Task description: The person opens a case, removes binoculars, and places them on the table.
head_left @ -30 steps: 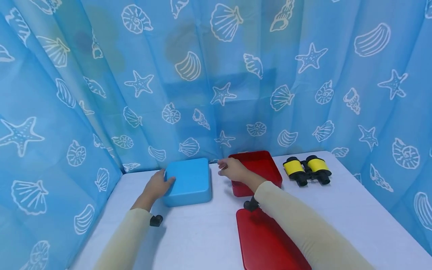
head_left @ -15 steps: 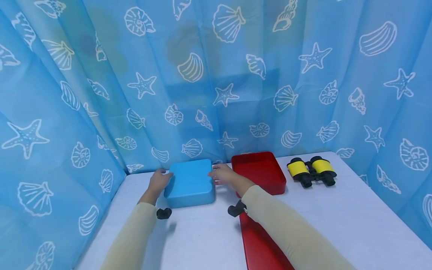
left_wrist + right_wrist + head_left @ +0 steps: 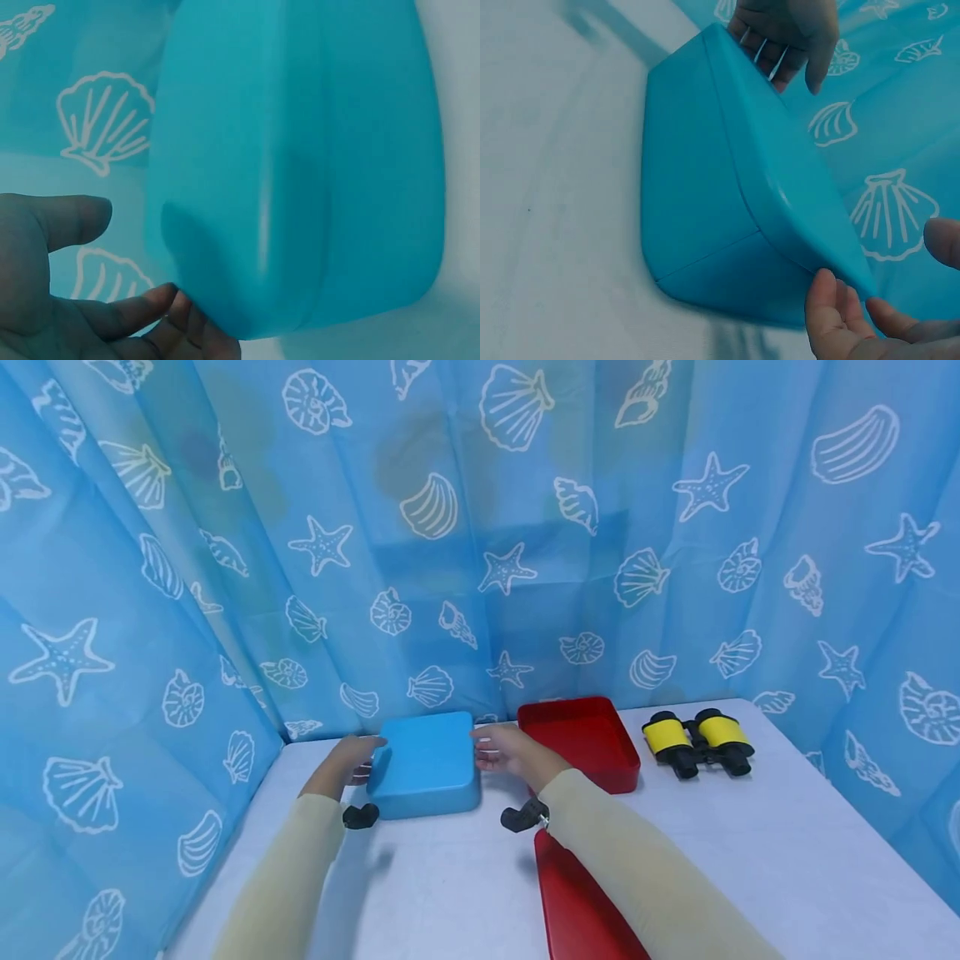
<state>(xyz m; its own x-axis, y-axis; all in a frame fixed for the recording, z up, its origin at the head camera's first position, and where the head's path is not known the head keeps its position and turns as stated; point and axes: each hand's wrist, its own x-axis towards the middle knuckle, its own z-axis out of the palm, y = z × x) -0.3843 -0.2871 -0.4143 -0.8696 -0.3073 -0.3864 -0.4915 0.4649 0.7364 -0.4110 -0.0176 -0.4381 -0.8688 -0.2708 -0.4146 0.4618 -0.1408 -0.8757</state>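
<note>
A closed blue box [image 3: 423,760] stands on the table between my two hands, a seam running around its side below the top. My left hand [image 3: 347,762] is at its left side, with fingertips [image 3: 161,294] right at the box's edge and the thumb held apart. On the opposite side, my right hand [image 3: 517,752] has its fingertips [image 3: 823,283] at the lid's edge, near the seam. That thumb [image 3: 943,240] also stands away from the box. Both hands have loosely extended fingers, and neither wraps around the box.
An uncovered red box [image 3: 630,777] stands just right of the blue one, partly behind my right hand. A red lid [image 3: 577,902] lies nearer, partly under my right forearm. Yellow and black binoculars [image 3: 723,731] lie at the back right. A blue shell-print curtain [image 3: 450,568] borders the table.
My right hand has moved left and down from beside the red box to the blue box's right side. My left thumb has lifted off the blue box's top.
</note>
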